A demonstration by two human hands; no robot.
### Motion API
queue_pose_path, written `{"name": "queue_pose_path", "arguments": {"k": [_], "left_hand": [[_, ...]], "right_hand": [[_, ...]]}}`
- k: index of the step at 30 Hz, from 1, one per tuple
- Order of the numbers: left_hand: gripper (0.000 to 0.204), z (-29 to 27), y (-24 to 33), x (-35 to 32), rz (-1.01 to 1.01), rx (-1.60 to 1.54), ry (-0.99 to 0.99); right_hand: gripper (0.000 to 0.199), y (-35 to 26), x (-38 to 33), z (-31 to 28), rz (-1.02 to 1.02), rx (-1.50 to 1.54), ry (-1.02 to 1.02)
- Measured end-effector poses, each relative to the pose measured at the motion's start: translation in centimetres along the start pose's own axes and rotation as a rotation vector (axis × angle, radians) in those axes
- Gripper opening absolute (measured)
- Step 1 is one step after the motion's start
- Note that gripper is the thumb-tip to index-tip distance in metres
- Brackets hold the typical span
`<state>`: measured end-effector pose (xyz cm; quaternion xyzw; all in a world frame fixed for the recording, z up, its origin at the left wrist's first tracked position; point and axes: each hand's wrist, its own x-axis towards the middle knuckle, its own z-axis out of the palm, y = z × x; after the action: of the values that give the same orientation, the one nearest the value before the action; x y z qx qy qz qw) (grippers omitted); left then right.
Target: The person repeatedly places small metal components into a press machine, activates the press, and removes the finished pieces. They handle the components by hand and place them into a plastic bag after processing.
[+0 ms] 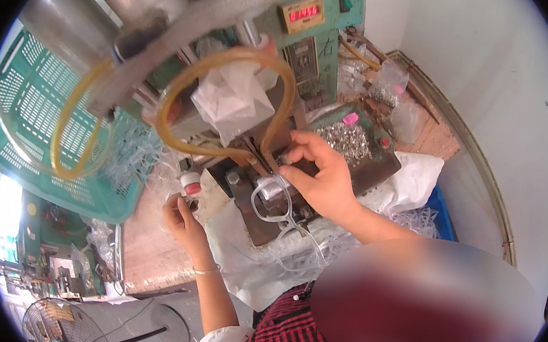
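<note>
A clear plastic eyeglass frame (290, 216) lies at the press's metal fixture (271, 189), its two rims hanging toward me. My right hand (328, 182) has its thumb at the frame's upper corner, with bent fingers close beside the press tip (260, 162). The fingers hide part of that contact. Off to the left, my left hand (185, 227) is closed in a pinch above the wooden tabletop (147, 238). Something thin and transparent shows by its fingertips, too faint to name. A small red-and-white bottle (190, 182) stands just beyond this hand.
Yellow hoses (232, 54) loop in front of the green press (325, 65). Small metal parts (348, 142) are heaped right of the fixture. A green basket (121, 200) with clear frames stands left. More clear pieces (416, 221) lie near a blue bin (443, 215). A fan (62, 325) is lower left.
</note>
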<state>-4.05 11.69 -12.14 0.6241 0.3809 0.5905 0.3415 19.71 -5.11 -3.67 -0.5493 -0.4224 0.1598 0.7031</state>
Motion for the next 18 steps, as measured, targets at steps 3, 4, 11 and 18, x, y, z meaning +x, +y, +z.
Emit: {"name": "queue_pose_path", "arguments": {"k": [3, 4, 11, 18], "left_hand": [[0.022, -0.4, 0.7, -2.2, -0.131, -0.103, -0.086], [0.022, -0.2, 1.6, -2.4, -0.123, -0.145, -0.105], [0.025, 0.5, 12.0, -1.0, 0.504, -0.241, -0.080], [0.005, 2.4, 16.1, -4.4, 0.742, -0.037, -0.489]], "right_hand": [[0.049, -0.2, -0.4, 0.0, 0.111, 0.047, 0.012], [0.050, 0.6, -0.5, 0.0, 0.101, 0.079, 0.019], [0.054, -1.7, 0.1, 1.3, 0.259, 0.409, -0.025], [0.052, -4.6, -1.2, -0.9, 0.302, 0.220, -0.200]]}}
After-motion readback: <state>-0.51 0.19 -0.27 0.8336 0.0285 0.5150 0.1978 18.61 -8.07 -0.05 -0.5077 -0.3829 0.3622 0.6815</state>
